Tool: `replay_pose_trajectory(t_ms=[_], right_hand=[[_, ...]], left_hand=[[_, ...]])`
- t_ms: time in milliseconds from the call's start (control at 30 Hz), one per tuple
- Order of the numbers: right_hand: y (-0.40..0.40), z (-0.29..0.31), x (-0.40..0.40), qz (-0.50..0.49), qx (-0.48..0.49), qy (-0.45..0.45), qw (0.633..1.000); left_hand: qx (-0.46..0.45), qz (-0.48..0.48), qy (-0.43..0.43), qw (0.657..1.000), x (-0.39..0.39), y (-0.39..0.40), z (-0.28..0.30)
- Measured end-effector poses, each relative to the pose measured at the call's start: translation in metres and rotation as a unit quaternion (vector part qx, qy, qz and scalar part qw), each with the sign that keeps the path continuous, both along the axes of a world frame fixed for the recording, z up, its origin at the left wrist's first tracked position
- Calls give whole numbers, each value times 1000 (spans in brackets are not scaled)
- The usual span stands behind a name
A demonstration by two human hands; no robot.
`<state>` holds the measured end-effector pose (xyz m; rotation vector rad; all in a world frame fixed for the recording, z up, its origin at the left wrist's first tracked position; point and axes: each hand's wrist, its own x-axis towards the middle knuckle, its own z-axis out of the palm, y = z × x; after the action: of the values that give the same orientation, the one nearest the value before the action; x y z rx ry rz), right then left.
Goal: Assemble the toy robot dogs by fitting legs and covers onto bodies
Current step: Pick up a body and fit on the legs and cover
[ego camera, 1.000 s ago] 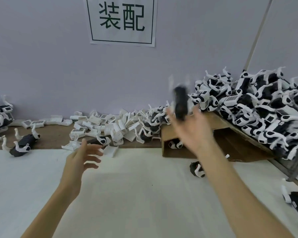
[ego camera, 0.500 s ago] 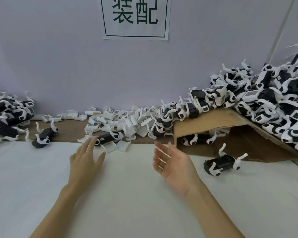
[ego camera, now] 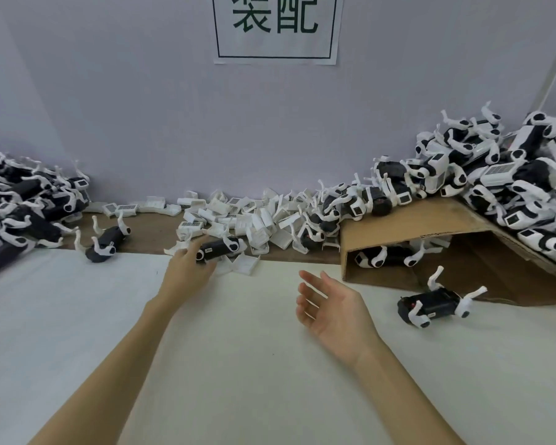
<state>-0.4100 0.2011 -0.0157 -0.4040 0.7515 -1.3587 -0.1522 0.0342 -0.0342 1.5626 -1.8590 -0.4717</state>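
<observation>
White table (ego camera: 254, 364): left hand (ego camera: 187, 274) curls fingers (ego camera: 191, 252) around a black body (ego camera: 219, 248) (right hand (ego camera: 331, 311) open, empty); dragging it could scatter nearby covers (ego camera: 247, 220).

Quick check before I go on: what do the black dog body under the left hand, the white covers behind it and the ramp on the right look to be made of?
Black dog body: looks like moulded plastic, faint sheen. White covers: likely thin rigid plastic, crisp edges. Ramp: brown cardboard, matte with a folded crease.
</observation>
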Motion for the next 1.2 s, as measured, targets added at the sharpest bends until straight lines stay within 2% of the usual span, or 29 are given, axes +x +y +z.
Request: replay_pose_trajectory(t_ms=[67, 200, 367, 500, 600, 667, 767, 867, 900, 967, 1033, 1100, 1167, 1200], right_hand=[[1, 0, 0, -3, 8, 0, 1000], [1, -2, -2, -7, 13, -6, 1000], [-2, -1, 1, -25, -7, 38, 999], [-2, -4, 0, -111, -86, 207, 968], [3, 0, -11, -103, -116, 331, 931], [6, -2, -19, -97, -99, 381, 914], [5, -6, -24, -90, -77, 329, 937], [5, -3, -27, -79, -100, 281, 951], [6, -1, -28, -72, -112, 281, 951], [8, 0, -28, -65, -132, 291, 945], [9, 0, -25, -65, -138, 277, 949], [9, 2, -22, -37, -135, 206, 969], [12, 6, -23, 13, -72, 109, 991], [13, 9, -25, 38, -31, 103, 994]], left_hand=[[-6, 3, -4, 1000, 3, -10, 4], [-33, 56, 87, 994, 1, -4, 6], [-57, -4, 187, 981, -30, 43, 5], [-87, -92, 184, 975, -58, 82, 8], [-143, -149, 111, 972, -65, 99, 5], [-175, -172, 96, 965, -63, 104, 2], [-135, -205, 160, 956, -61, 105, 4], [46, -196, 280, 939, -61, 105, 13], [105, -207, 304, 924, -59, 103, 14], [165, -260, 334, 891, -57, 102, 14], [176, -289, 361, 869, -56, 104, 15], [161, -294, 382, 861, -54, 105, 17], [153, -310, 387, 855, -50, 104, 19], [161, -328, 388, 846, -46, 103, 19]])
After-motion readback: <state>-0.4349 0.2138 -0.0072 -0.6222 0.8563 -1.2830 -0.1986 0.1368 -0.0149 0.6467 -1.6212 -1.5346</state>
